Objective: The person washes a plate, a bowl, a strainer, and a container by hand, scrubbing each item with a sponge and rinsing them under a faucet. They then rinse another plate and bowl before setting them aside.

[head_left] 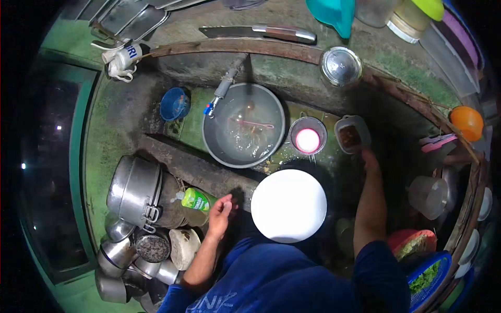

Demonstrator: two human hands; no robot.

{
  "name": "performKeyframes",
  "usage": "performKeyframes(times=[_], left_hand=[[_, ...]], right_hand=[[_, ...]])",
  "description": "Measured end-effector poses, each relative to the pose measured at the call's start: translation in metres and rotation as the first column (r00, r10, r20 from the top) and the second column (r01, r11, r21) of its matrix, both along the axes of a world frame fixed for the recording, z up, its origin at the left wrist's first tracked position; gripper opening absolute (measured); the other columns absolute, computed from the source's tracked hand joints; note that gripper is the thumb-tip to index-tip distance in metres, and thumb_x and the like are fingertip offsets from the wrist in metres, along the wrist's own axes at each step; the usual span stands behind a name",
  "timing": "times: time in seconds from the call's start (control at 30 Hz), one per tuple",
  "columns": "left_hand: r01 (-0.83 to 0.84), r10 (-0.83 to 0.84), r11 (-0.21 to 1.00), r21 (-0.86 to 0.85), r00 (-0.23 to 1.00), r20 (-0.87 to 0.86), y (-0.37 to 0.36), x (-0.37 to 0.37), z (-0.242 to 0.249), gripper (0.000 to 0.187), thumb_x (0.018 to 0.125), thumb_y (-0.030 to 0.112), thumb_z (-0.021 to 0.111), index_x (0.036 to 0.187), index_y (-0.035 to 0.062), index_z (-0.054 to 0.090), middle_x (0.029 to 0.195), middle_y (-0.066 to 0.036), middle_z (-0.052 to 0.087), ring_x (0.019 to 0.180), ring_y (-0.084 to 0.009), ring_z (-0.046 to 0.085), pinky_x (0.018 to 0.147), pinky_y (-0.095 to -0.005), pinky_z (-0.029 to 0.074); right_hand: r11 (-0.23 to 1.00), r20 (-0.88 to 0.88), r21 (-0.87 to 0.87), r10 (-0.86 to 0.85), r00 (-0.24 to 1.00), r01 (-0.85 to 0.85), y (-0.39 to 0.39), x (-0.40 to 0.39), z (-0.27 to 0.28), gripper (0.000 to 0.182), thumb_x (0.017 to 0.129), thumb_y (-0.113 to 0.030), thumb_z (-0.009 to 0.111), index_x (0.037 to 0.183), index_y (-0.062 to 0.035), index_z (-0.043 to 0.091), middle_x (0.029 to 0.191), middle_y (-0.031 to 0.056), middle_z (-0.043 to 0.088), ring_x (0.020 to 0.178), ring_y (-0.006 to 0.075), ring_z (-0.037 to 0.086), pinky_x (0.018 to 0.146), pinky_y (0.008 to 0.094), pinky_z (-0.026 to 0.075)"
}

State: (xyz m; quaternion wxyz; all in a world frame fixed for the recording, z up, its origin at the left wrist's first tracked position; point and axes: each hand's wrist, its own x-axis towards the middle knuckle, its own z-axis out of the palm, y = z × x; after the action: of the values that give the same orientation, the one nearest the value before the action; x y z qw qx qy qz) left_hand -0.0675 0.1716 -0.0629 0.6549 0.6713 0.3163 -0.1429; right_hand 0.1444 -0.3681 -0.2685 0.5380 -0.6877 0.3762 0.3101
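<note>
My left hand (221, 215) is beside the green pouch (195, 199) at the edge of the ledge, its fingers curled together; whether something is between them is too small to tell. My right hand (370, 158) reaches out to the near edge of a clear square container (352, 134) with something reddish-brown inside, and its fingers are hard to make out in the shadow. Between my arms lies a round white surface (288, 205). A large grey basin (244, 125) of water holds a pink-handled item. To its right is a small pot (308, 135) with a bright white and pink round thing inside.
A tap (218, 97) hangs over the basin, with a blue bowl (175, 104) to its left. Metal pots (134, 190) are piled at the lower left. A knife (258, 33) and a metal lid (341, 66) are along the upper ledge. Baskets of greens (429, 276) are at the lower right.
</note>
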Motion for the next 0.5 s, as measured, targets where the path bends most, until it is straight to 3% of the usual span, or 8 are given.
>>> performKeyframes(times=[0.03, 0.1, 0.17, 0.23, 0.27, 0.33, 0.47, 0.5], left_hand=[[-0.001, 0.001, 1.000, 0.008, 0.998, 0.056, -0.003, 0.011, 0.007, 0.035, 0.100, 0.021, 0.053, 0.131, 0.0039, 0.051, 0.116, -0.008, 0.064, 0.096, -0.0152, 0.062, 0.079, -0.0287, 0.051], [-0.001, 0.004, 1.000, -0.022, 0.994, 0.107, -0.004, 0.031, 0.006, 0.034, 0.099, 0.020, 0.054, 0.129, 0.0041, 0.052, 0.115, -0.008, 0.064, 0.095, -0.0153, 0.062, 0.079, -0.0280, 0.051], [0.040, -0.030, 0.996, -0.081, 0.991, 0.127, -0.010, 0.057, 0.008, 0.036, 0.099, 0.022, 0.053, 0.129, 0.0028, 0.052, 0.115, -0.010, 0.064, 0.097, -0.0172, 0.062, 0.080, -0.0298, 0.051], [0.134, -0.105, 0.980, -0.148, 0.976, 0.188, -0.016, 0.093, 0.001, 0.038, 0.100, 0.024, 0.053, 0.131, 0.0030, 0.050, 0.118, -0.011, 0.062, 0.099, -0.0196, 0.062, 0.082, -0.0321, 0.052], [0.191, -0.149, 0.966, -0.174, 0.962, 0.231, -0.020, 0.113, -0.006, 0.039, 0.099, 0.024, 0.053, 0.133, 0.0045, 0.048, 0.121, -0.011, 0.061, 0.100, -0.0202, 0.062, 0.082, -0.0325, 0.052], [0.265, -0.230, 0.947, -0.182, 0.954, 0.192, -0.032, 0.156, -0.003, 0.045, 0.099, 0.022, 0.054, 0.140, 0.0101, 0.041, 0.131, -0.010, 0.055, 0.104, -0.0228, 0.061, 0.085, -0.0357, 0.052], [0.360, -0.392, 0.717, -0.597, 0.916, 0.083, -0.018, 0.212, -0.002, 0.059, 0.094, 0.013, 0.054, 0.147, 0.0155, 0.028, 0.136, -0.012, 0.050, 0.109, -0.0294, 0.061, 0.083, -0.0435, 0.055], [0.294, -0.362, 0.766, -0.571, 0.932, -0.005, -0.012, 0.215, -0.006, 0.061, 0.090, 0.008, 0.056, 0.145, 0.0150, 0.029, 0.132, -0.013, 0.052, 0.107, -0.0303, 0.061, 0.081, -0.0437, 0.056]], right_hand=[[1.000, 0.001, -0.015, -0.003, 1.000, 0.003, 0.001, -0.001, -0.004, 0.070, 0.091, -0.045, 0.055, 0.147, -0.0082, 0.034, 0.147, 0.0187, 0.039, 0.134, 0.0349, 0.036, 0.111, 0.0535, 0.025], [0.994, 0.151, -0.094, -0.038, 0.988, 0.052, -0.007, -0.001, -0.029, 0.043, 0.090, -0.036, 0.056, 0.121, -0.0076, 0.063, 0.107, 0.0070, 0.066, 0.096, 0.0189, 0.059, 0.086, 0.0342, 0.045], [0.972, 0.163, -0.157, 0.198, 0.966, -0.173, 0.057, 0.005, 0.107, 0.039, 0.087, -0.033, 0.058, 0.114, -0.0059, 0.067, 0.109, 0.0084, 0.065, 0.097, 0.0195, 0.059, 0.085, 0.0351, 0.046], [0.932, 0.245, -0.214, 0.342, 0.907, -0.293, 0.106, 0.008, 0.186, 0.040, 0.086, -0.033, 0.058, 0.112, -0.0024, 0.067, 0.110, 0.0103, 0.065, 0.096, 0.0209, 0.059, 0.085, 0.0369, 0.046], [0.929, 0.236, -0.226, 0.345, 0.909, -0.294, 0.122, 0.015, 0.198, 0.040, 0.086, -0.033, 0.058, 0.112, -0.0024, 0.067, 0.110, 0.0103, 0.065, 0.096, 0.0209, 0.059, 0.085, 0.0369, 0.046], [0.788, 0.068, -0.230, 0.598, 0.799, -0.571, 0.159, 0.031, 0.214, 0.045, 0.087, -0.034, 0.058, 0.115, 0.0001, 0.064, 0.112, 0.0133, 0.065, 0.097, 0.0224, 0.060, 0.086, 0.0393, 0.047], [0.743, 0.171, -0.335, 0.652, 0.739, -0.579, 0.250, 0.039, 0.229, 0.045, 0.087, -0.036, 0.057, 0.110, 0.0021, 0.066, 0.105, 0.0162, 0.066, 0.093, 0.0251, 0.062, 0.082, 0.0419, 0.047], [0.636, 0.084, -0.345, 0.753, 0.653, -0.690, 0.268, 0.048, 0.214, 0.052, 0.089, -0.041, 0.055, 0.117, 0.0014, 0.062, 0.116, 0.0195, 0.062, 0.105, 0.0302, 0.058, 0.090, 0.0424, 0.045]])
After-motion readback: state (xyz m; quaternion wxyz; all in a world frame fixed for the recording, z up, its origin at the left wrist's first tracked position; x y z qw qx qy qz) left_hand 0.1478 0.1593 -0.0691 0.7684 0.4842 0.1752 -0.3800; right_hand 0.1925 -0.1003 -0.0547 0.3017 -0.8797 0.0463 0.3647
